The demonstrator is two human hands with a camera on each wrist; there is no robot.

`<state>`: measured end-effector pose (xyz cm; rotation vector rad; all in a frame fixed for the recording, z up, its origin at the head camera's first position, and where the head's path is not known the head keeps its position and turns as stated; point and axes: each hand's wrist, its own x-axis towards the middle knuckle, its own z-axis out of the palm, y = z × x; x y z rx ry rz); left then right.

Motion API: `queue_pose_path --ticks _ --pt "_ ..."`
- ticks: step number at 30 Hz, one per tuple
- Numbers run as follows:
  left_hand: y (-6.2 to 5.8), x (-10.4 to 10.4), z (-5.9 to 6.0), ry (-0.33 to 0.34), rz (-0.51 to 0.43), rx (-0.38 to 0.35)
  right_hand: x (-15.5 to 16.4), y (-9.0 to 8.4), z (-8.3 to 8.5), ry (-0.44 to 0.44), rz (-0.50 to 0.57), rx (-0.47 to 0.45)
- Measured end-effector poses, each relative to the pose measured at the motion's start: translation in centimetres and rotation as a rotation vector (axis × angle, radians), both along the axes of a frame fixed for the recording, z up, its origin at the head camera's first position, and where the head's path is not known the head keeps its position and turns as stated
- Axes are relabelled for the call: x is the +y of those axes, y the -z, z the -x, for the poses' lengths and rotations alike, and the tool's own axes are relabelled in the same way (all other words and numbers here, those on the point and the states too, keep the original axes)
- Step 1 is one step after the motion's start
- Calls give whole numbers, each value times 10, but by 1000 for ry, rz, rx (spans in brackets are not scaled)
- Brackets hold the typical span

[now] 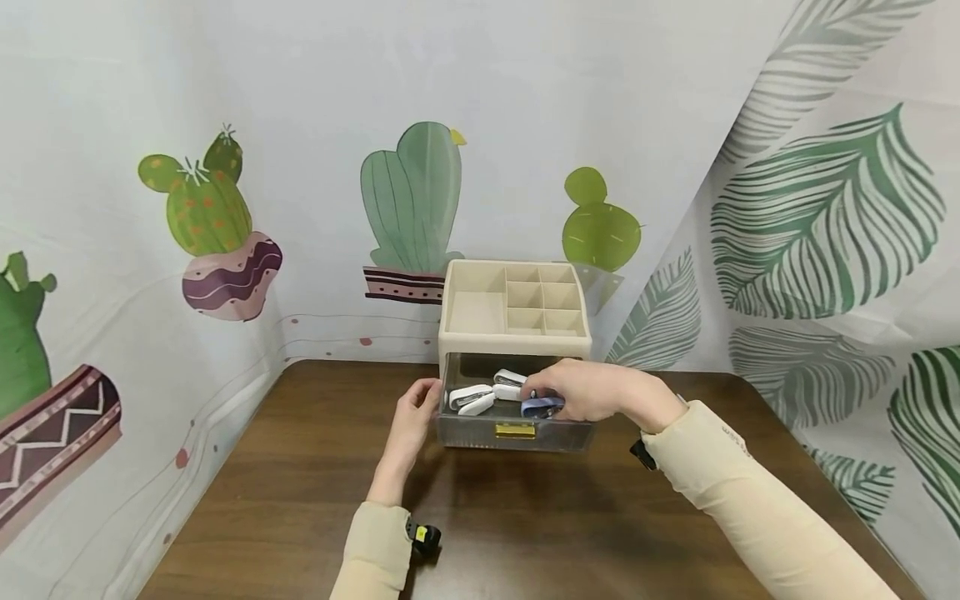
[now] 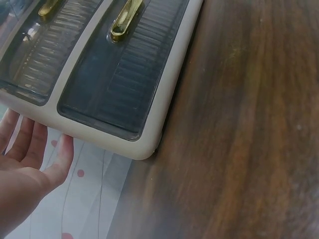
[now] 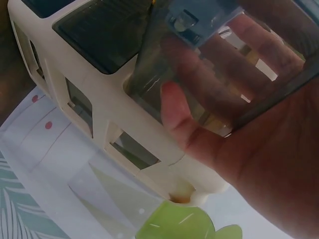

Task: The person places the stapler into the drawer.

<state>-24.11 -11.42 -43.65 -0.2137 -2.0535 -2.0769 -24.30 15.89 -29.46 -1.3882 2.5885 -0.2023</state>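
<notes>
A cream desk organizer [image 1: 515, 342] stands on the wooden table with one clear upper drawer [image 1: 465, 433] pulled out. My right hand [image 1: 588, 390] reaches over the drawer's right side and grips a blue stapler [image 1: 542, 407] inside it. Through the tinted wall, the right wrist view shows the fingers beside the blue stapler [image 3: 199, 17]. Several white staplers [image 1: 471, 398] lie at the left and back of the drawer. My left hand [image 1: 412, 421] is at the organizer's left side; in the left wrist view, its fingertips [image 2: 66, 144] rest along the cream frame.
Two lower drawers are closed, with gold handles [image 2: 122, 22] on their fronts. The organizer's top has a wide tray [image 1: 477, 312] and several small compartments. A cloth [image 1: 300, 100] printed with cacti and leaves hangs behind and beside the table [image 1: 480, 533].
</notes>
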Motion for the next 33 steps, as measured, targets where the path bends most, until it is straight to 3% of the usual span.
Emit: queue_pose_path --ticks 9,18,23,33 --pt "0 0 0 -2 -2 0 2 2 0 18 41 -6" --pt "0 1 1 -3 0 -3 14 -7 -14 120 223 -62" --pt "0 0 1 -3 7 10 20 -9 -27 177 317 -22" --pt "1 0 1 -2 9 18 26 -3 -64 278 498 156"
